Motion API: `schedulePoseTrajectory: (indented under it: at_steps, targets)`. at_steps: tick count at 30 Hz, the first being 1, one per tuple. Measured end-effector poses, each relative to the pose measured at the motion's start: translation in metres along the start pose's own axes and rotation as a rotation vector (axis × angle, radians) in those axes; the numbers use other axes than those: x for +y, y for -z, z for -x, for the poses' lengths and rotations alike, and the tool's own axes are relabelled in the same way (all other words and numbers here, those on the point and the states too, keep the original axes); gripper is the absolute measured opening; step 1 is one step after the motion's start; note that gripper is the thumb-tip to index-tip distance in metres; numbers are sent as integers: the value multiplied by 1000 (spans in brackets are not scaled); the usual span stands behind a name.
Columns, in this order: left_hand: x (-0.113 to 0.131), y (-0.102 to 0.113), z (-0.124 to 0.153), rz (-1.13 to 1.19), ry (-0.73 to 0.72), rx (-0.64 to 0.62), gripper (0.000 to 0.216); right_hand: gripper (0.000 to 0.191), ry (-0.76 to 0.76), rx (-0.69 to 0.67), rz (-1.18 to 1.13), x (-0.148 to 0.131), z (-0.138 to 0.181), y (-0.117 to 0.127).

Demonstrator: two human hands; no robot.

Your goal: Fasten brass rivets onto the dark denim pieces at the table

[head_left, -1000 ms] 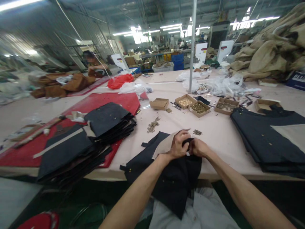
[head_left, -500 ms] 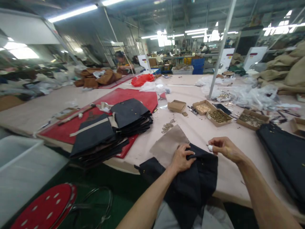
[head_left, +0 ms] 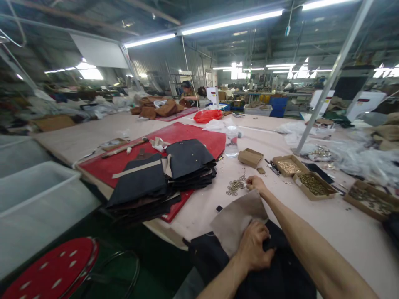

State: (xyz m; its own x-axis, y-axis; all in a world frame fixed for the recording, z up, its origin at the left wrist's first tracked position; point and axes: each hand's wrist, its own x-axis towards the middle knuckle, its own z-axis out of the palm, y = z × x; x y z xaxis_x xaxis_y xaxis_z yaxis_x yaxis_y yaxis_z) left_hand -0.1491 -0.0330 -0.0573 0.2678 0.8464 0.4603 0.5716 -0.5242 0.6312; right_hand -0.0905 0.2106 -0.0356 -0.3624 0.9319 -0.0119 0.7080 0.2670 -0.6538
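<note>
My left hand (head_left: 255, 246) is closed on a dark fabric piece (head_left: 280, 278) that hangs over the near table edge; a beige lining (head_left: 235, 220) lies folded out beside it. My right hand (head_left: 256, 183) is stretched forward over the lining. Its fingers are curled down at the edge of a small heap of metal rings (head_left: 234, 187) on the pink table (head_left: 327, 224). What the fingers hold, if anything, is hidden.
A stack of dark fabric pieces (head_left: 156, 182) lies on a red mat (head_left: 193, 135) to the left. A clear bottle (head_left: 231, 142) and cardboard boxes of metal fittings (head_left: 313, 185) stand beyond the rings. A pole (head_left: 327, 87) rises at the right. A red stool (head_left: 52, 270) and white bin (head_left: 34, 195) are at lower left.
My right hand left the dark piece and reached forward and left to the heap of rings. My left hand kept hold of the fabric. The view swung left.
</note>
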Motion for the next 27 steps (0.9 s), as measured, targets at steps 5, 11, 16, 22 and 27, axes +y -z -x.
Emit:
schedulePoseTrajectory:
  at_steps: [5, 11, 16, 22, 27]
  targets:
    - [-7, 0, 3, -5, 24, -14, 31, 32, -49, -4, 81, -5, -27, -26]
    - [-11, 0, 6, -2, 36, -38, 30, 15, -26, -1, 62, -10, -22, -35]
    - [-9, 1, 7, -14, 19, -40, 31, 22, 16, 99, -59, -22, -5, -7]
    - [-2, 8, 2, -13, -9, -18, 34, 41, 42, 490, -302, -19, 109, 61]
    - [10, 11, -5, 21, -17, -50, 21, 36, -66, 468, -522, 10, 257, 53]
